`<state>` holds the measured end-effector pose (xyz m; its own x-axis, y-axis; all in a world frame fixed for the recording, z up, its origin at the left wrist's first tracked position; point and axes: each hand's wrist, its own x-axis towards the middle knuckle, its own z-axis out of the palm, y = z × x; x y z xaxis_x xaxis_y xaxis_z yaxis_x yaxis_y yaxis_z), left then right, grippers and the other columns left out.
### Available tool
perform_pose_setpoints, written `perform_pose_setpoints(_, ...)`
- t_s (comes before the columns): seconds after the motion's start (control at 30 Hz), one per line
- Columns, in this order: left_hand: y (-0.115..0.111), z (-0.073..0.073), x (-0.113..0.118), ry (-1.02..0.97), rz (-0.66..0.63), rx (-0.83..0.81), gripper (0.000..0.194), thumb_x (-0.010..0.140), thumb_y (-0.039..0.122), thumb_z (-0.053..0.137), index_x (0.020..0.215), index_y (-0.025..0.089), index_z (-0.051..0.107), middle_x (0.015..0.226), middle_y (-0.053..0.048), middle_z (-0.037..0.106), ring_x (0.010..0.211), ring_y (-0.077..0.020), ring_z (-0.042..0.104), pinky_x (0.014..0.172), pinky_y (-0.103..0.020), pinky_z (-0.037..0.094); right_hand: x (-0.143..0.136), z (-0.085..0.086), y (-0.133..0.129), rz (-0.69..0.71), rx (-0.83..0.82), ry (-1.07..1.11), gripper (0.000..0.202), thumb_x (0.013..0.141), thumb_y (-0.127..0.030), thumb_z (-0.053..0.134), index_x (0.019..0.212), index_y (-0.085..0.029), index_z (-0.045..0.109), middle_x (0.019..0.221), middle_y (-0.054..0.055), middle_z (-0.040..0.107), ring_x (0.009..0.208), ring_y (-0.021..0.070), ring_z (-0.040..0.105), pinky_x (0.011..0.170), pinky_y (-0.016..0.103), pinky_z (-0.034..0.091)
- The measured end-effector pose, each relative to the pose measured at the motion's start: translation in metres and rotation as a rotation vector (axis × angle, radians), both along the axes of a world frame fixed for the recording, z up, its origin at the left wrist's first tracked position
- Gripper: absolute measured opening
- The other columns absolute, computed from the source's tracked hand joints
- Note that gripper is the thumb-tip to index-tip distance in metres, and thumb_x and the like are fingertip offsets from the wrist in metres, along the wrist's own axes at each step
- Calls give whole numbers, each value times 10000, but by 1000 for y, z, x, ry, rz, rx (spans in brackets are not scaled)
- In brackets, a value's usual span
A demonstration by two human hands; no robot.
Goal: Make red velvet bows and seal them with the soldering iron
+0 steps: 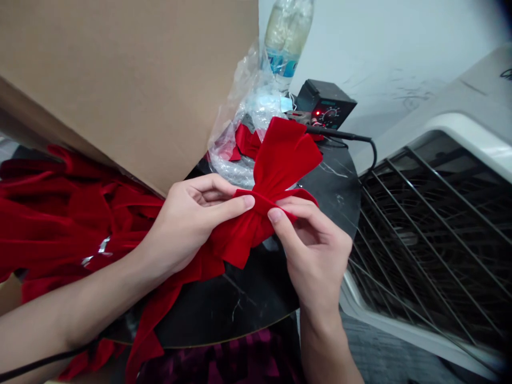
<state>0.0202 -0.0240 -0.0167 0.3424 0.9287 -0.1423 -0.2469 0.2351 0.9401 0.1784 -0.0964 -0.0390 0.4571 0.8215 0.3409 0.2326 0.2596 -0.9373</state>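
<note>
As we list the pieces, we note one red bow point(280, 160), held above the black counter point(256, 298): left hand point(182, 224), fingers clamped on its middle band; right hand point(316, 245), fingers pinching the band's other end. Beyond the bow, we record one clear bag point(236, 170), one bottle point(288, 37), one black box point(326, 104) with red light.

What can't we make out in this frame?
- Head view, left hand: index fingertip, behind red bow.
- Head view, right hand: index fingertip, behind bow's band.
- Head view, bottle: top, cut off by upper edge.
- Head view, black control box: dial markings, too small.
- Head view, cardboard: top, cut off by upper edge.
</note>
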Motion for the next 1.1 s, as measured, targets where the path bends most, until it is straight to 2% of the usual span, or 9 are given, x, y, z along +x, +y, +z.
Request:
perform_pose_setpoints(0.07,0,2,1,-17,-1,-33,194,739,129,922,755,191,739,794,22,780,737,-118,726,742,-190,596,-2,-2,1,-49,45,-34,33,899,-225,807,892,-246,782,959,12,792,923,175,754,856,329,642)
perform_pose_setpoints(0.17,-2,5,3,-68,1,-87,220,737,89,910,730,189,714,748,44,756,657,-77,672,681,-152,565,-6,-1,2,-70,53,10,51,891,-230,814,869,-245,771,927,2,805,867,162,767,810,303,651)
perform_pose_setpoints(0.37,-7,9,6,-100,80,-43,255,713,43,914,707,193,708,716,67,741,671,-55,657,687,-110,551,-14,9,3,-29,-73,153,185,890,-274,793,750,-223,685,725,-9,767,619,136,720,600,258,615)
perform_pose_setpoints(0.47,-7,11,7,-123,86,-53,262,711,45,919,707,196,705,699,73,732,665,-55,664,691,-107,557,-18,9,4,-40,-37,161,199,897,-252,771,746,-221,645,787,3,775,687,140,732,645,265,622)
perform_pose_setpoints(0.63,-6,9,3,-143,16,-111,202,752,99,915,846,207,774,746,44,776,686,-87,720,680,-132,583,-21,3,5,-96,55,156,200,855,-198,789,752,-222,619,884,19,778,806,159,751,731,293,637)
perform_pose_setpoints(0.77,-3,5,2,-175,-26,-164,184,786,119,894,920,193,791,801,15,799,744,-98,741,739,-141,590,-18,0,6,-52,55,184,183,854,-192,801,761,-220,647,875,14,775,805,154,748,745,291,638)
perform_pose_setpoints(0.9,1,5,3,-148,-56,-235,179,811,184,890,943,186,768,806,2,774,747,-99,722,759,-163,592,-13,-5,6,-8,4,207,193,873,-269,806,775,-222,647,886,27,767,810,168,743,752,315,639)
perform_pose_setpoints(1.0,3,7,2,-189,-113,-265,226,826,162,880,975,224,722,742,34,734,683,-73,685,702,-140,572,-11,-8,5,22,-2,250,215,874,-306,812,784,-228,633,872,18,741,781,157,715,718,298,612)
perform_pose_setpoints(1.1,4,9,1,-227,-182,-267,257,787,107,895,863,227,681,657,64,686,595,-54,624,614,-116,530,-8,-9,3,73,-4,311,219,867,-304,828,799,-231,634,871,2,711,734,130,674,667,265,572)
